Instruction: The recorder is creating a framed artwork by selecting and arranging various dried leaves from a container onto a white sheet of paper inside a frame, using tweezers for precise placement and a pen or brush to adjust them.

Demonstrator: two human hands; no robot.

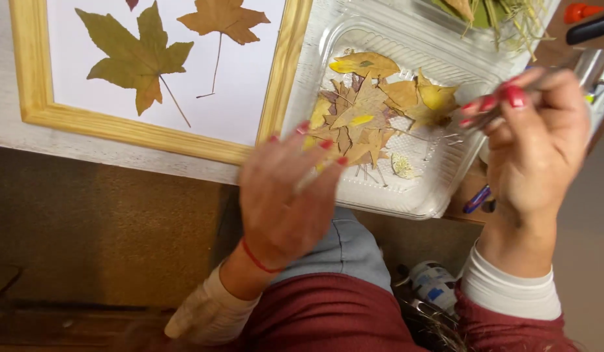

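The table, a pale whitewashed surface, is occupying the upper part of the frame and is carrying every item described below.

The wooden frame is lying flat in the upper left. Its white backing is bearing two pressed leaves: an olive-green leaf and, to the right of it, a brown leaf touching the top edge of the frame.

The clear plastic tray is sitting just beside the frame, in the upper centre. A pile of dried leaves, yellow and tan, is lying inside it.

The left hand is extending from the lower centre, back of the hand facing the camera, wrist wearing a thin red cord. Its fingers are reaching over the near rim of the tray and are touching the lower left edge of the leaf pile. The hand is blurred by motion; whether it is gripping a leaf cannot be told.

The right hand is entering from the lower right, wrist bent inward, fingers pinched together. It is grasping metal tweezers, whose tips are pointing left at the right edge of the leaf pile.

A purple pen is lying beneath the tray's right corner.
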